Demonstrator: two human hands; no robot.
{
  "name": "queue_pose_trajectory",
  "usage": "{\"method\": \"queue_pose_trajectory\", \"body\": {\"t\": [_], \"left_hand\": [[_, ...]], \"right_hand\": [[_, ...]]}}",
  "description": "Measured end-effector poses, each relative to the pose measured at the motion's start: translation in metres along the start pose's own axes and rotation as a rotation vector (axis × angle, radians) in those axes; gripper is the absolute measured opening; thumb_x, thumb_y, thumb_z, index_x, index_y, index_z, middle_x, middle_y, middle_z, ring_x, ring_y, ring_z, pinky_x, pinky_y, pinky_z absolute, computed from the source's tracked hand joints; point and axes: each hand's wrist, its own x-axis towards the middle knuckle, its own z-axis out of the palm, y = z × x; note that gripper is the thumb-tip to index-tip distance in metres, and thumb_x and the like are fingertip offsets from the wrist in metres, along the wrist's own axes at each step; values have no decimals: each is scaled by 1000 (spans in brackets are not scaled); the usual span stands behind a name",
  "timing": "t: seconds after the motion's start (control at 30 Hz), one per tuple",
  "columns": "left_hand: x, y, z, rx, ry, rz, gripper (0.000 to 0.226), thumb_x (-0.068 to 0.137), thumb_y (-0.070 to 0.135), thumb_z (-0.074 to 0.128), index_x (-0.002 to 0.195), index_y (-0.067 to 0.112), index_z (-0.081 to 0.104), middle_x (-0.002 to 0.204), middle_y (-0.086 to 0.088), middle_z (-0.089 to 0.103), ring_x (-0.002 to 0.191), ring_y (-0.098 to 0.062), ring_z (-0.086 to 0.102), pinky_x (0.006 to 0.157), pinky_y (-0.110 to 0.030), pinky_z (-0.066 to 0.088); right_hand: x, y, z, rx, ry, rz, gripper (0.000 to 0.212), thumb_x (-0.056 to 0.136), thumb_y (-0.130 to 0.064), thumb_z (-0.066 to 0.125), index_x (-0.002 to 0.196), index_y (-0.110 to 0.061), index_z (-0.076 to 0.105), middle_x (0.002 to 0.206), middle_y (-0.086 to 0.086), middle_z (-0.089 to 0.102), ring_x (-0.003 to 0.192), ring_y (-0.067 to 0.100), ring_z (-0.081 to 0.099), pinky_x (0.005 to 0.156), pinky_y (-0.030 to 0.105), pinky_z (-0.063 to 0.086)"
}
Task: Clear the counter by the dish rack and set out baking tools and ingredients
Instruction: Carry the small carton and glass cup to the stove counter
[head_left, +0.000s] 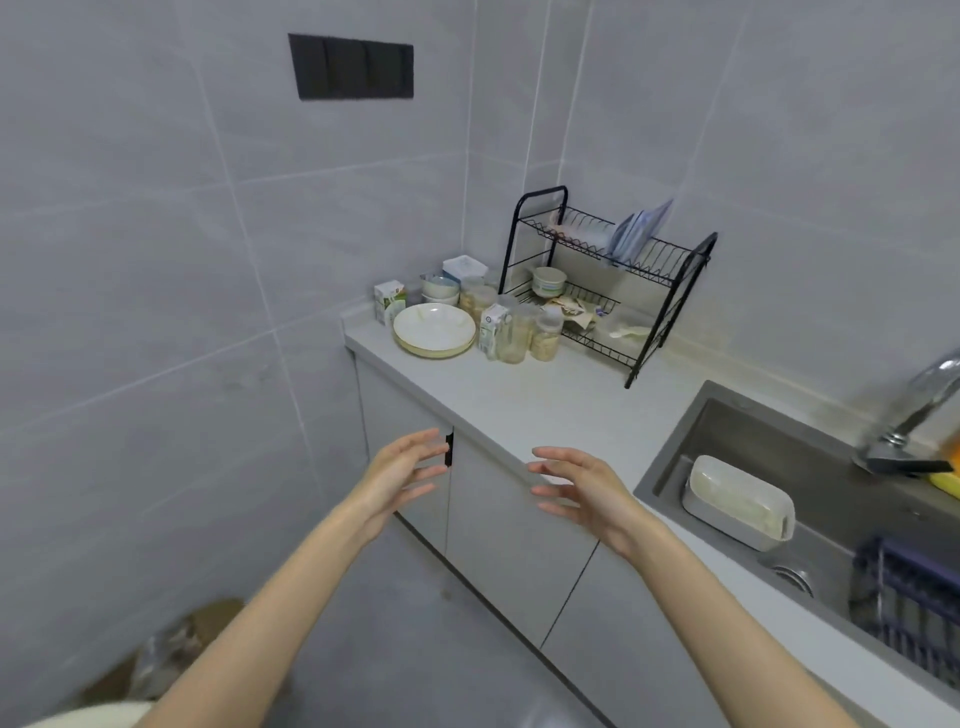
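A black two-tier dish rack (680, 275) stands in the counter's back corner. It holds a bowl (549, 280) and packets on its lower tier, and a blue bag (636, 228) on top. Left of it lie a stack of cream plates (435, 325), stacked bowls (440, 288), two small cartons (388, 301) (492, 330) and several clear jars (519, 332). My left hand (402, 475) and my right hand (576, 488) hover palms facing each other in front of the cabinet, fingers spread, holding nothing, well short of the items.
The grey counter (545, 410) runs right to a steel sink (737, 431) holding a white lidded container (737, 501) and a dark basket (904, 603). A tap (919, 400) stands behind it. Cabinet doors (509, 525) lie below. A brown bag (171, 654) sits on the floor.
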Motion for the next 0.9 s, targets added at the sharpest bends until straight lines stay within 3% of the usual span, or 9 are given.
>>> {"method": "queue_pose_trajectory", "body": {"t": [0.23, 0.43, 0.7, 0.9], "left_hand": [[136, 32, -8, 74, 17, 27, 28, 94, 24, 55, 123, 27, 57, 118, 7, 65, 107, -14, 63, 88, -29, 51], [268, 80, 5, 166, 23, 56, 25, 94, 24, 57, 119, 26, 57, 113, 8, 65, 100, -11, 64, 83, -25, 52], [425, 114, -3, 514, -96, 160, 33, 93, 12, 56, 117, 33, 53, 119, 7, 60, 100, -10, 59, 69, -17, 46], [496, 113, -5, 774, -285, 245, 50, 90, 18, 61, 135, 32, 46, 132, 14, 47, 112, -6, 50, 87, -21, 44]], "right_hand": [[145, -42, 4, -25, 31, -68, 20, 93, -14, 56, 110, -16, 65, 117, 6, 65, 88, 21, 64, 86, 39, 56], [275, -78, -4, 19, 63, -47, 19, 94, -15, 55, 112, -17, 63, 123, 5, 59, 91, 22, 63, 80, 34, 57], [413, -96, -3, 130, 74, 166, 33, 95, -15, 56, 127, -15, 56, 127, 4, 56, 93, 23, 64, 73, 31, 57], [450, -92, 1, 288, 101, 329, 22, 90, -15, 61, 112, -15, 59, 119, -1, 59, 98, 24, 65, 78, 32, 56]]}}
